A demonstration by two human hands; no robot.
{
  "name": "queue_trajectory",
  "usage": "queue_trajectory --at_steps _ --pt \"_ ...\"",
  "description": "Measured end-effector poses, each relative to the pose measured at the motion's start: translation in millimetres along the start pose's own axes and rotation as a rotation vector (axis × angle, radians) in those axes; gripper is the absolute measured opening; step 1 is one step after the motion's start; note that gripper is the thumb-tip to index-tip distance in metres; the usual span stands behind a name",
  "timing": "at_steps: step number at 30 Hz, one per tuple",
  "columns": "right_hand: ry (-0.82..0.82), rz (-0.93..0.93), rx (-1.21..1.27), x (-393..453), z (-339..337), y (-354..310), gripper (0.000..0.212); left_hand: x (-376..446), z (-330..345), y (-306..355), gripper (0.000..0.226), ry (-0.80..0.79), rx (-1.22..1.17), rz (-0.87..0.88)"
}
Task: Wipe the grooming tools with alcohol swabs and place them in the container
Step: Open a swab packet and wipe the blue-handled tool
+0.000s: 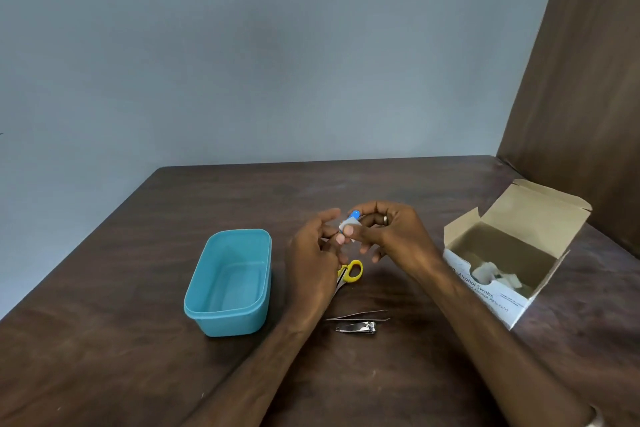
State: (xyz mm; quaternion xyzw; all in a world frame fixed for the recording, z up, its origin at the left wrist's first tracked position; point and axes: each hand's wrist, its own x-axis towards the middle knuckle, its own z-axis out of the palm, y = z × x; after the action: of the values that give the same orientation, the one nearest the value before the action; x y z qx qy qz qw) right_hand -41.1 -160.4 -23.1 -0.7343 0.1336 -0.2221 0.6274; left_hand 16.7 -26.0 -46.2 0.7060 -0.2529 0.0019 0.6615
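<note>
Pinching a blue-tipped tool (354,215) and white swab (347,228) between them at frame centre, the left hand (313,253) and right hand (389,236) meet above the scissors (349,272), with the container (228,282) lower left, nearer the left hand.

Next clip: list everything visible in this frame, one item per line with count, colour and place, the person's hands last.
container: one, teal, empty, left of the hands on the table
scissors: one pair, yellow handles, under the hands
tweezers: one, metal, nearer than the scissors
nail clipper: one, metal, just in front of the tweezers
alcohol swab box: one, white and cardboard brown, open, right side, swabs inside
small tool: one, blue tip, held between both hands; kind unclear
swab: one, white, wrapped against the tool
table: one, dark brown wood
left hand: holds the tool
right hand: ring on one finger, pinches the swab
</note>
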Motion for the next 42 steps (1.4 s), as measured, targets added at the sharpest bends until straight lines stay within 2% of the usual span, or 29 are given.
queue_trajectory --at_steps 7,15,23,29,32,36,42 --pt "0.027 -0.063 0.028 -1.3 -3.2 6.2 0.006 0.8 -1.6 -2.7 0.047 0.047 0.057 0.092" --pt "0.029 -0.052 0.072 -8.0 1.0 7.3 0.018 -2.2 -1.5 -4.8 0.049 0.068 0.119 0.14" --pt "0.043 -0.043 0.145 -8.0 1.8 7.3 0.006 -2.9 -3.0 -1.0 0.046 0.096 0.118 0.16" --pt "0.057 -0.059 0.121 -10.2 5.3 6.6 0.015 -2.4 -4.0 -2.4 0.05 0.075 0.134 0.169" --pt "0.077 -0.047 0.127 -10.3 4.8 5.3 0.012 -0.8 -4.3 -2.7 0.042 0.055 0.12 0.179" --pt "0.106 -0.039 0.14 -10.6 2.7 4.2 0.011 0.4 -4.5 -4.2 0.018 0.046 0.165 0.179" --pt "0.109 -0.062 0.17 -10.2 2.9 5.6 0.008 -2.2 -6.8 -4.2 0.015 0.073 0.331 0.273"
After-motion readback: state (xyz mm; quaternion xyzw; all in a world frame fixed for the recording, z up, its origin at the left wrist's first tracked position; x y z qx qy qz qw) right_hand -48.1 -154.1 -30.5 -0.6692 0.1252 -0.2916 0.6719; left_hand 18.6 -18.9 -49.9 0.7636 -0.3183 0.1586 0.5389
